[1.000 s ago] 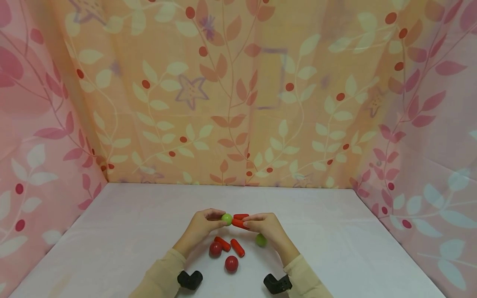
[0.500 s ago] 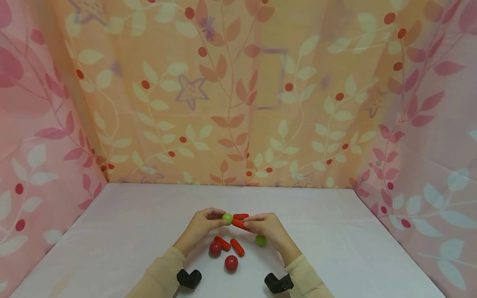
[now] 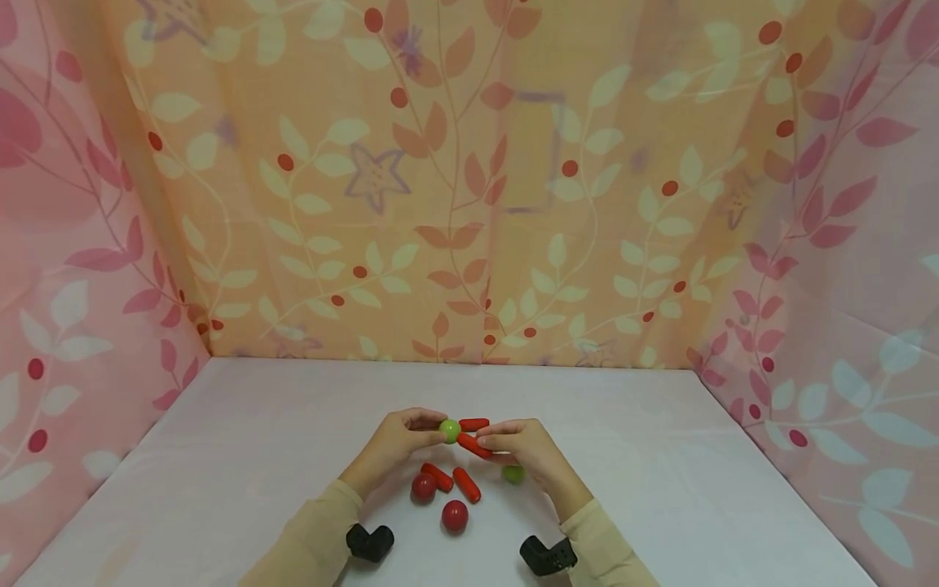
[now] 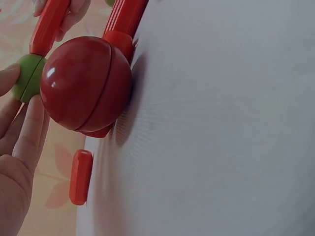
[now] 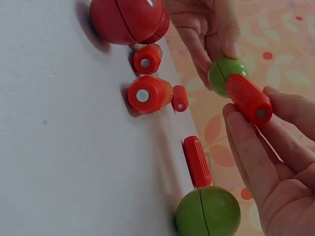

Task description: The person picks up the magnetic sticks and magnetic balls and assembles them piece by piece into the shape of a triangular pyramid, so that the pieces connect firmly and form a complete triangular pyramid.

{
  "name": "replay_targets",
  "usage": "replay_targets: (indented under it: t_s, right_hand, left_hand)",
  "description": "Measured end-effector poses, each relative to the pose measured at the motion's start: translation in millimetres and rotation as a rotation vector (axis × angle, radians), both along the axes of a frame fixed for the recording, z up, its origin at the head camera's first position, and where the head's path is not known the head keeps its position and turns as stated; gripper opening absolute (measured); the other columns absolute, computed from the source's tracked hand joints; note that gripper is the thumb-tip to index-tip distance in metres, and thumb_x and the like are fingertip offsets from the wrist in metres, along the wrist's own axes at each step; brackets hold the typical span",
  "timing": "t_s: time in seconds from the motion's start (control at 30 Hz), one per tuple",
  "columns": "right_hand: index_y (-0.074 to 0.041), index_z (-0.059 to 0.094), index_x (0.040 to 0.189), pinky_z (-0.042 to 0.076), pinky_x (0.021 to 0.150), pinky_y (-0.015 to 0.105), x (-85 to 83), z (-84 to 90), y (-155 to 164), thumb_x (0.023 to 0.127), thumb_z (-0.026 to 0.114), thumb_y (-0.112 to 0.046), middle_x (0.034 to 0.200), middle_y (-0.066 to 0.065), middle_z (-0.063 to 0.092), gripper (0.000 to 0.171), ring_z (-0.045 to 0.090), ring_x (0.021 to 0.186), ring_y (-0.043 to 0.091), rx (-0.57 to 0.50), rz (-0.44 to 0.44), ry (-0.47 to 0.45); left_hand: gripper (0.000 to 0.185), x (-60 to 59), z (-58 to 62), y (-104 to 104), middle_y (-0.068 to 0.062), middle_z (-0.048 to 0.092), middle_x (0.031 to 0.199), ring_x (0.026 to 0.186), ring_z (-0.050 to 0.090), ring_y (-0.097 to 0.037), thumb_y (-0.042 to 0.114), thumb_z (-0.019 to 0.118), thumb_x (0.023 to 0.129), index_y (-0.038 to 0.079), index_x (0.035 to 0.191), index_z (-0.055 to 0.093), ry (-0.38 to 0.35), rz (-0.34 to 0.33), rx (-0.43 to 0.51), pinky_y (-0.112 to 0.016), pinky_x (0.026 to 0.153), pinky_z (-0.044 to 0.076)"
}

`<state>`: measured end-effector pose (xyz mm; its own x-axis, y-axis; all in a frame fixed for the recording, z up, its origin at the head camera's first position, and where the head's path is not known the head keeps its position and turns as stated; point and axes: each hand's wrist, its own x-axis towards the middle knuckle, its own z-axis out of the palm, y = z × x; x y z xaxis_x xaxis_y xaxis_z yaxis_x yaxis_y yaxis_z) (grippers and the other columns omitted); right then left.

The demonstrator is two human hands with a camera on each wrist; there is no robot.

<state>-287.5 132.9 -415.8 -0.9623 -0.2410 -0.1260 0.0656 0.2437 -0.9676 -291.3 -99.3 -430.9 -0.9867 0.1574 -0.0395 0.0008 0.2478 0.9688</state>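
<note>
My left hand [image 3: 403, 439] pinches a small green ball [image 3: 450, 431] between thumb and fingers, over the table. Opposite it, my right hand [image 3: 524, 444] pinches a ribbed red magnetic rod [image 5: 248, 101], whose far end meets the green ball. A silvery disc marks the rod's near end in the right wrist view. Below the hands lie two red balls [image 3: 455, 516] and two red rods [image 3: 466, 484], one rod close against the left-hand ball. Another red rod [image 3: 473, 425] rests behind the held pieces. A second green ball [image 5: 209, 212] sits under my right hand, partly covered in the head view.
Beside the lower green ball lies one more red rod [image 5: 197, 161], hidden from the head view. A white cloth covers the table [image 3: 293, 424]. Patterned curtains [image 3: 455, 204] enclose its back and sides. Black camera mounts [image 3: 548, 556] jut from both wrists.
The held red rod tilts slightly more, its right end lower. The held green ball has shifted a little to the right, and my right hand covers more of the green ball on the table.
</note>
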Motion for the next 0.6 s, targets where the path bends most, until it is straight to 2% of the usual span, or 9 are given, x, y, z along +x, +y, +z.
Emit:
replay_targets:
  t_s: [0.17, 0.37, 0.6]
  right_hand:
    - [-0.001, 0.075, 0.109, 0.06, 0.085, 0.035, -0.3, -1.6, 0.1, 0.089, 0.075, -0.026, 0.109, 0.009, 0.073, 0.032, 0.067, 0.091, 0.016, -0.008, 0.031, -0.013]
    - [0.001, 0.072, 0.115, 0.061, 0.081, 0.032, 1.3, -2.4, -0.3, 0.092, 0.071, -0.026, 0.105, 0.009, 0.075, 0.036, 0.071, 0.089, 0.015, -0.066, 0.066, -0.051]
    - [-0.001, 0.072, 0.116, 0.06, 0.078, 0.027, 2.2, -3.0, 0.2, 0.092, 0.071, -0.029, 0.103, 0.008, 0.077, 0.037, 0.073, 0.088, 0.015, -0.08, 0.069, -0.07]
  left_hand:
    - [0.037, 0.7, 1.8, 0.4, -0.004, 0.072, 0.115, 0.105, 0.065, -0.016, 0.026, 0.079, 0.085, 0.011, 0.118, 0.071, 0.008, -0.042, 0.005, -0.037, 0.098, 0.054]
    - [0.037, 1.1, 1.6, 0.5, -0.004, 0.072, 0.115, 0.104, 0.065, -0.015, 0.028, 0.077, 0.087, 0.011, 0.119, 0.07, 0.007, -0.093, 0.002, -0.035, 0.097, 0.054]
    - [0.038, 0.7, 2.2, 1.3, -0.005, 0.073, 0.114, 0.103, 0.066, -0.015, 0.027, 0.077, 0.087, 0.009, 0.12, 0.07, 0.009, -0.136, 0.017, -0.037, 0.098, 0.054]
